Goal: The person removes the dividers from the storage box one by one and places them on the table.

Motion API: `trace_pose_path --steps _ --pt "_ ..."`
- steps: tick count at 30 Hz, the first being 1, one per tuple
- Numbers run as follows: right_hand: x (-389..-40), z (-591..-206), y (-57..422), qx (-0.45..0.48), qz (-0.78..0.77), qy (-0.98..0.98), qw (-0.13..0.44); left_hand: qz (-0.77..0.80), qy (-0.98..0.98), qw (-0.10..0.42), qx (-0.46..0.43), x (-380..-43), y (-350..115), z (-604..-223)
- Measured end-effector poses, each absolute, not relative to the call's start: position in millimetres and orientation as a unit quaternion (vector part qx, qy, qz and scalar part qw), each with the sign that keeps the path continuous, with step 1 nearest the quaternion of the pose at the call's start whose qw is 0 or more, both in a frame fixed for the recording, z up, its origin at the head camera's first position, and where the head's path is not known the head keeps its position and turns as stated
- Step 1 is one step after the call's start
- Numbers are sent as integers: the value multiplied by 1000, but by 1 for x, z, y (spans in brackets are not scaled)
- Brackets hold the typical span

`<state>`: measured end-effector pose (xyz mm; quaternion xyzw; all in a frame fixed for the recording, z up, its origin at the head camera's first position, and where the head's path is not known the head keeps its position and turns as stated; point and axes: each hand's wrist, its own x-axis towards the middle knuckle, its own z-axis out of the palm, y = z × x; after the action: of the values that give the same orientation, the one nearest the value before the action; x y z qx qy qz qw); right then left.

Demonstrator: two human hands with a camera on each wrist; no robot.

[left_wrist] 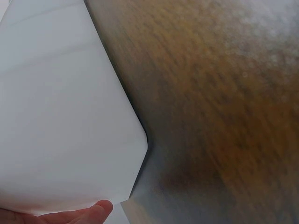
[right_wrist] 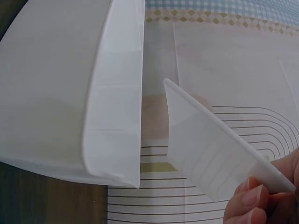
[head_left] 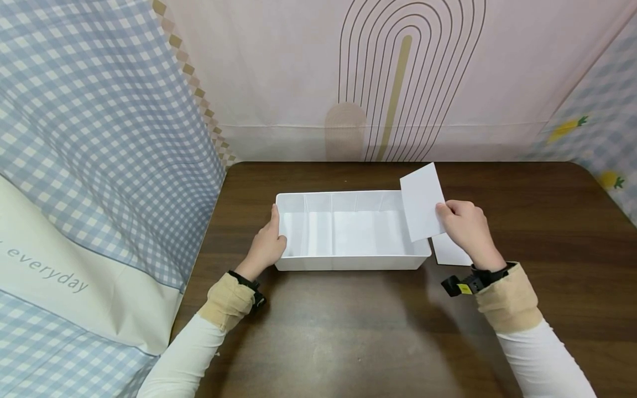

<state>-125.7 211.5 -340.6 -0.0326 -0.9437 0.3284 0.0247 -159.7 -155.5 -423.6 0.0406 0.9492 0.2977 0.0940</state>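
Head view, brown bench (head_left: pixel 328 337), patterned cloth (head_left: pixel 278 83) at twelve, left hand (head_left: pixel 264 246) gripping tray (head_left: pixel 353 263) at nine o'clock, right hand (head_left: pixel 468 228) pinching panel (head_left: pixel 422 203)

The counter (head_left: pixel 343 337) is dark brown with a wood grain, its far corners rounded and a pale sheen across its near middle. On it 1 long white box (head_left: pixel 353 263) stands upright, open at the top, and just beside its right end 1 white panel (head_left: pixel 450 252) lies flat, partly hidden.
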Motion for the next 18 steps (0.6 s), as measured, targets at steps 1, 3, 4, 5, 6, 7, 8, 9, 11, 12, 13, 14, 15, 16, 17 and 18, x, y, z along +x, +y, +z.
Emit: trace_pose_path --steps 1,3,4,5,6,7,8,9,11,12,13,14,15,16,17,18 --pt "-126 -341 213 -33 329 -944 24 298 949 94 41 -160 -155 -424" --pt "-126 -342 215 -38 330 -943 23 298 949 93 40 -159 -155 -423" --pt "-126 -343 216 -40 331 -943 23 298 949 93 40 -159 -155 -423" --pt "-126 -343 217 -44 331 -942 22 299 949 92 40 -159 -155 -424" --pt "-126 -343 218 -47 333 -942 21 299 949 92 40 -159 -155 -424" --pt "-126 -343 219 -50 333 -942 21 299 949 92 40 -159 -155 -424" --pt "-126 -343 219 -51 333 -941 20 300 949 92 40 -159 -155 -424" --pt "-126 -343 220 -53 333 -941 19 300 949 92 40 -159 -155 -424" --pt "-125 -344 222 -55 333 -941 19 300 949 92 40 -159 -155 -424" --pt "-125 -344 223 -56 334 -941 19 300 949 93 40 -159 -155 -424" --pt "-124 -344 224 -57 335 -940 20 299 949 93 42 -159 -155 -423" --pt "-124 -344 225 -59 336 -940 19 298 949 93 43 -159 -155 -423" --pt "-124 -344 226 -61 337 -939 19 297 949 93 44 -159 -155 -423" --pt "-124 -343 227 -62 339 -939 20 297 949 94 44 -159 -155 -423" --pt "-123 -343 228 -63 338 -939 21 298 949 94 43 -159 -155 -422" --pt "-123 -344 228 -64 339 -938 21 299 949 94 43 -159 -155 -422"
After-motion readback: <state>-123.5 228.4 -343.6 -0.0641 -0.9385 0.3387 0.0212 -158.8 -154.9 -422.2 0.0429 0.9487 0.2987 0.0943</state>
